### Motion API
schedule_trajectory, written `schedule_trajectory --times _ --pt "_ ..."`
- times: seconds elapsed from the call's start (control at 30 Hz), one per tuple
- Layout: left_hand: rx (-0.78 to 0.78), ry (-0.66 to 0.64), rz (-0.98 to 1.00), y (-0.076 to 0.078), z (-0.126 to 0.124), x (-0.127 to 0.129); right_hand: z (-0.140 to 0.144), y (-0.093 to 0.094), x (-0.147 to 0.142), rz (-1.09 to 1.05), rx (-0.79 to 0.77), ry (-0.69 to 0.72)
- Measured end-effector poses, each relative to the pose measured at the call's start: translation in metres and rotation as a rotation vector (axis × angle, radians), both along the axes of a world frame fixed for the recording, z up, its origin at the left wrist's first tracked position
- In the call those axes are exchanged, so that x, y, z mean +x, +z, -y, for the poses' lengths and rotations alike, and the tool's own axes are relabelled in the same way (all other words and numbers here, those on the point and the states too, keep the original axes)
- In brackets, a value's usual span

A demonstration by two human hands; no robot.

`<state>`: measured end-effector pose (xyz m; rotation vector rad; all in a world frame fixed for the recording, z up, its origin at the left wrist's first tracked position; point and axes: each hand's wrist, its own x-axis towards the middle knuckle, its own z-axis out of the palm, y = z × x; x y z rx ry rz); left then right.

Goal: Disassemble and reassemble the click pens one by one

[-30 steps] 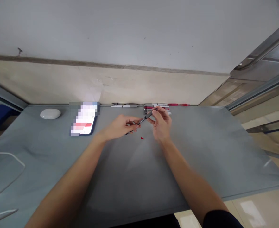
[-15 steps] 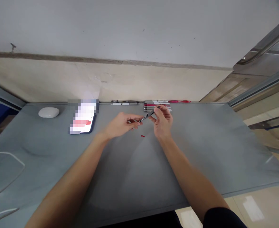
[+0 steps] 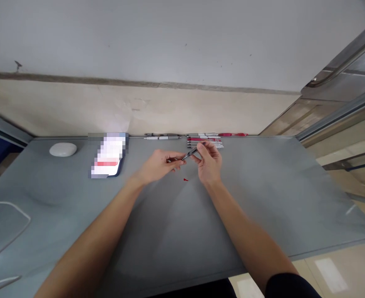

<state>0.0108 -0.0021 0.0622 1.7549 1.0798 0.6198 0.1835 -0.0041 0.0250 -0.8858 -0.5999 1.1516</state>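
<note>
Both hands meet over the middle of a grey table [image 3: 263, 198] and share one thin dark pen [image 3: 189, 155]. My left hand [image 3: 159, 165] pinches its lower end, my right hand [image 3: 209, 162] grips its upper end between thumb and fingers. The pen slants up to the right, held just above the table. A small red piece [image 3: 185, 180] lies on the table right below the hands. Behind them, a row of several pens [image 3: 205, 141], red and white ones among them, lies along the far edge by the wall.
A phone [image 3: 109, 159] lies to the left of the hands, and a white oval object [image 3: 63, 149] lies further left. A clear curved item [image 3: 2, 223] sits at the near left corner. The table's right edge drops to a tiled floor [image 3: 340, 269].
The hands have stayed together on the pen, with my right fingers shifting slightly along it. The view has drifted a little.
</note>
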Motion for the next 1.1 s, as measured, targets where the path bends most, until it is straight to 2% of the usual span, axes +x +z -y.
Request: schedule_trajectory --times 0.2,0.33,0.57,0.77,1.1 --pt "-0.017 0.010 0.028 -0.0027 -0.0008 0.0015 0.0000 0.0001 0.0026 -0.012 0.009 0.030" --pt "-0.021 -0.061 0.049 -0.0035 -0.0038 -0.0029 0.0002 0.0004 0.0055 -0.030 0.038 0.070" --pt "-0.146 -0.189 0.067 0.0024 -0.0037 -0.0048 0.0004 0.0011 0.0069 -0.063 0.085 0.163" --pt "-0.147 -0.181 0.102 -0.0021 -0.0045 -0.0025 -0.0006 0.0002 0.0069 -0.115 0.083 0.191" --pt "-0.090 -0.094 0.073 -0.0019 -0.0011 0.0010 -0.0004 0.0025 0.0052 -0.100 0.047 0.128"
